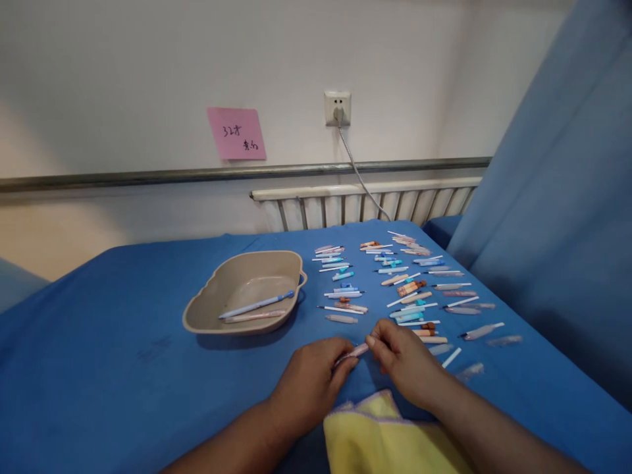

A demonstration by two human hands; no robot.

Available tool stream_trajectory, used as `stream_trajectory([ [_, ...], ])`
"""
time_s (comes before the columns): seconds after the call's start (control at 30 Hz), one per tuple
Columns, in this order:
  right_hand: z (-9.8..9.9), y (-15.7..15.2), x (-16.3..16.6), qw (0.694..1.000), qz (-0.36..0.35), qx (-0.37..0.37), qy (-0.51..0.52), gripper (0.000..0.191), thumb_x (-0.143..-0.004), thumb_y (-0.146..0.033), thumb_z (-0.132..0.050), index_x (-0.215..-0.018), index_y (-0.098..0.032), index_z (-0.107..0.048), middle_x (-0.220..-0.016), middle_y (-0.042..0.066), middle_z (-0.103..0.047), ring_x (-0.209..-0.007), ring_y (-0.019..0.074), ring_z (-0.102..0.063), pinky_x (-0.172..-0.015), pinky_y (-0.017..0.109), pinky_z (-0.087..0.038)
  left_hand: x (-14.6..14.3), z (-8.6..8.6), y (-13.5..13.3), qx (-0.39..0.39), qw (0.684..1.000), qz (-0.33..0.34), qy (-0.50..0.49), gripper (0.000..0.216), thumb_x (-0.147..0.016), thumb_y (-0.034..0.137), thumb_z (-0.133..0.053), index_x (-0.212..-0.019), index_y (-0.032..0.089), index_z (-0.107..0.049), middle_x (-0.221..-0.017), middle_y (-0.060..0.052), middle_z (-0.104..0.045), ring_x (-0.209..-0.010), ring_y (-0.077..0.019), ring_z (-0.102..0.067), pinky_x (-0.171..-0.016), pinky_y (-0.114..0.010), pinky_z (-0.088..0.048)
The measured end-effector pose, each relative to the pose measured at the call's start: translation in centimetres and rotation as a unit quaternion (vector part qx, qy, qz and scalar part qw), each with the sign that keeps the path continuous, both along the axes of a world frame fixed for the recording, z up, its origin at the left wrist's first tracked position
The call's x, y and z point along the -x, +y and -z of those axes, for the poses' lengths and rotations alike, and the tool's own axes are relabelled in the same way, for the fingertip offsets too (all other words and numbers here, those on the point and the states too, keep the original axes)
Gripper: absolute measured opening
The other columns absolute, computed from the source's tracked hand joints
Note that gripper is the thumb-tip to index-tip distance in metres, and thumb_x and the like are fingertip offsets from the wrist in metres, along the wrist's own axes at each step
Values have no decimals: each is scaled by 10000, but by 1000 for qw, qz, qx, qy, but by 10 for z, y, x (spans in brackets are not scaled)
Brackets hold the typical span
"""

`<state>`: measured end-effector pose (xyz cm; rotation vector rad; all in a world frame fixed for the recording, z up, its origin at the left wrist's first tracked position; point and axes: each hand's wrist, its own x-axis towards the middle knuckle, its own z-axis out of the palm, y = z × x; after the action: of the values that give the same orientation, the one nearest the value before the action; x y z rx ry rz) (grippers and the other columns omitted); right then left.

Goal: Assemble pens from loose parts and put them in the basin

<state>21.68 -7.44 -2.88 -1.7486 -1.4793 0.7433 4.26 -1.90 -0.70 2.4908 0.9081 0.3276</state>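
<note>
Between both hands is a pink pen barrel (359, 350), held low over the blue sheet. My left hand (316, 372) is closed round its left part, fingers and thumb pinching it. At the barrel's right end my right hand (402, 359) pinches with thumb and fingertips. Just beyond lie loose pen parts in rows: a pale barrel (342, 319), white refills (340, 310) and brown-topped pieces (411, 288). A beige basin (195, 316) stands to the left, with a blue pen (257, 305) and a pink pen (254, 316) inside it.
A yellow cloth (390, 441) lies nearest me, below my hands. The blue sheet (123, 368) covers the surface. Behind it are a white rail (360, 191) and a wall socket (338, 108) with a cord. A blue curtain (557, 197) hangs at the right.
</note>
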Motion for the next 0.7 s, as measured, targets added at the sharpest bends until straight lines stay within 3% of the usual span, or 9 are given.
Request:
stream_trajectory([
  [0.23, -7, -3, 2, 999, -9, -21, 22, 251, -897, -350, -418, -693, -216, -476, -570, -29, -524, -556, 151, -520, -536, 255, -360, 2, 0, -1, -33, 999, 19, -31, 251, -925, 314, -400, -968, 231, -633, -841, -29, -686, -784, -164, -623, -690, -244, -442],
  [0.43, 2, 1, 10, 970, -51, 7, 236, 243, -824, -418, -545, -765, -183, -556, -620, -33, -577, -504, 106, -519, -487, 218, -407, 2, -2, -1, -5, 999, 14, -45, 213, -913, 326, -436, -999, 238, -611, -873, -14, -691, -798, -161, -631, -693, -247, -461],
  [0.57, 3, 5, 5, 952, 1, -30, 305, 304, -792, -461, -579, -700, -175, -531, -559, -42, -549, -444, 89, -482, -438, 201, -363, 4, 0, 3, -41, 997, -26, -66, 287, -850, 315, -551, -1126, 238, -557, -1015, -34, -685, -903, -192, -631, -782, -299, -472],
  [0.7, -5, 7, -2, 947, 46, -63, 313, 310, -803, -454, -575, -667, -183, -507, -554, -49, -518, -443, 87, -460, -453, 208, -347, 7, -2, 7, -86, 993, -33, -75, 202, -878, 301, -512, -1044, 227, -601, -958, -37, -692, -889, -196, -631, -794, -321, -465],
])
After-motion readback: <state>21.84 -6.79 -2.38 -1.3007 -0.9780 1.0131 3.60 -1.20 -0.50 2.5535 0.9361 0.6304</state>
